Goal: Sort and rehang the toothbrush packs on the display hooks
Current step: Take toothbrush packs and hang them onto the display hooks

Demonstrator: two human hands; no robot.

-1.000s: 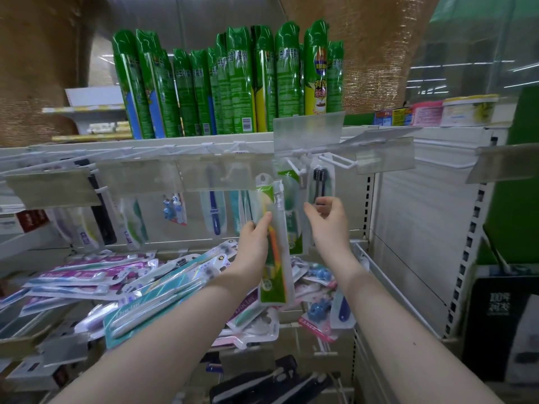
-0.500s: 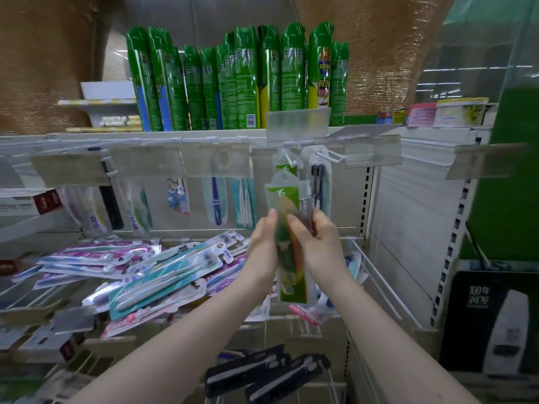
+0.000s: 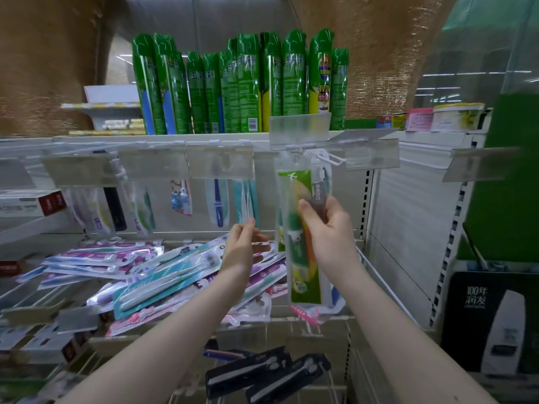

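Pack [image 3: 297, 258] — likely light, floppy, slick.
Right hand [image 3: 329, 231] pinches its middle; left hand [image 3: 242, 246] loose, empty — steadier held near top.

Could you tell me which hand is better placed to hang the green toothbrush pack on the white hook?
The right hand: it grips the green pack, whose top is up by the white hook, while the left hand is off the pack, lower and to the left.
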